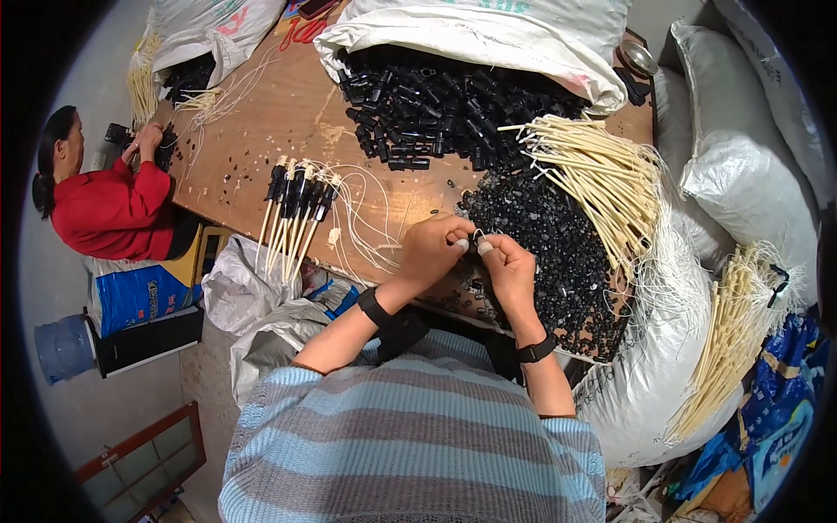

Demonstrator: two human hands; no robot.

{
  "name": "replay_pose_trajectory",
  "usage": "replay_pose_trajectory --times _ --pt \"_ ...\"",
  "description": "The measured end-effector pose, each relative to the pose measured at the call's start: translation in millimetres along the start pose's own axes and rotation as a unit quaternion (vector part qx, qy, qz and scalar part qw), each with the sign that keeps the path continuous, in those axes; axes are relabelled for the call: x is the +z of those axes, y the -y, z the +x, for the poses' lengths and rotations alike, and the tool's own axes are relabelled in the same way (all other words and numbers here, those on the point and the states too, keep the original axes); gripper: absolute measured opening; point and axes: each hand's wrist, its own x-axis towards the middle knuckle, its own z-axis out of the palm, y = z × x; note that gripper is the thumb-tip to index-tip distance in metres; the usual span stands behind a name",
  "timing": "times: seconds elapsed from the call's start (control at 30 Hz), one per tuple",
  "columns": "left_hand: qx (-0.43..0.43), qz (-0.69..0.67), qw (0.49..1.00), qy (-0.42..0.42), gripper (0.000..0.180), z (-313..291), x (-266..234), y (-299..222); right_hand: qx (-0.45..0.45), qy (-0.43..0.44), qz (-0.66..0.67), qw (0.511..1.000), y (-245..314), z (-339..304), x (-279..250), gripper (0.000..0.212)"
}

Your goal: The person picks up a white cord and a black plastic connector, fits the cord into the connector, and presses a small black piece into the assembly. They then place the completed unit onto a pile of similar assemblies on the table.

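My left hand (427,251) and my right hand (510,272) meet over the table's near edge, fingertips pinched close together. Between them is a small black piece (477,235) with what looks like a pale cord; the fingers cover most of it. Some fingertips carry white wraps. Just beyond and to the right spreads a heap of tiny black plastic parts (549,235). On the left lies a row of pale sticks with black plastic tubes on their upper ends (301,205), white cords trailing from them. A large bundle of pale sticks (602,170) rests right of the heap.
Black plastic tubes (418,113) spill from a white woven sack (488,44) at the back. Full sacks (741,139) stand at the right, with another stick bundle (719,349). A person in red (113,209) works at the table's left end. Loose cords cross the tabletop (253,131).
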Motion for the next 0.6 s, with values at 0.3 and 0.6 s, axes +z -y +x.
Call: replay_pose_trajectory --times 0.3,0.6 --pt "0.028 0.037 0.999 0.023 0.021 2 -3 5 -0.119 -0.014 -0.178 0.977 -10 1 -1 0.012" --pt "0.129 0.024 0.980 0.149 0.039 2 -18 3 0.051 0.093 0.362 0.926 1 1 -20 0.013"
